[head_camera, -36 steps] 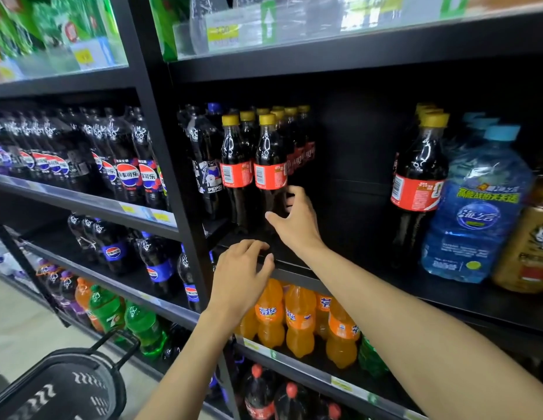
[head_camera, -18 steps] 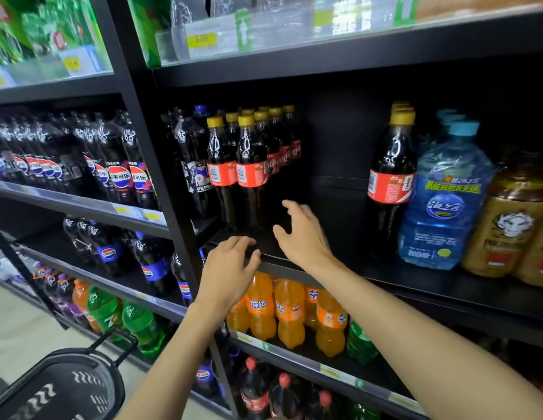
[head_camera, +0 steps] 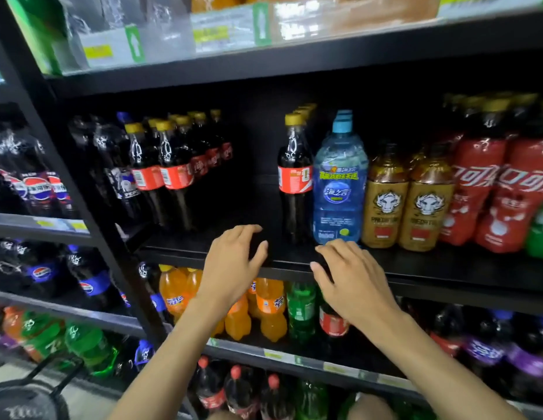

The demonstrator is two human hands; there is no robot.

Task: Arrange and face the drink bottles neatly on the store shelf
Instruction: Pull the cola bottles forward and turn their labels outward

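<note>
Reaching up with both hands to the front of the middle shelf (head_camera: 446, 277). Over its lip, the left hand (head_camera: 234, 268), fingers loosely apart and a little bent, nothing in them, set before a bare gap between two groups of drinks. Beside it, the right hand (head_camera: 352, 283), also spread and empty, fingertips just under the base of the blue water bottle (head_camera: 340, 189) (touching or not, cannot tell). Left of the gap, yellow-capped cola bottles (head_camera: 161, 174) in rows running back. Right of the gap, a single file of cola (head_camera: 295, 180) just beside the water. Further right, two gold bottles (head_camera: 385, 204), then red-wrapped bottles (head_camera: 476, 189). One shelf down, partly hidden behind both wrists, orange soda bottles (head_camera: 270, 307) and a green bottle (head_camera: 301, 310). Past the black upright (head_camera: 82, 207), Pepsi bottles (head_camera: 37, 189). At bottom left, a black basket (head_camera: 28, 398).
</note>
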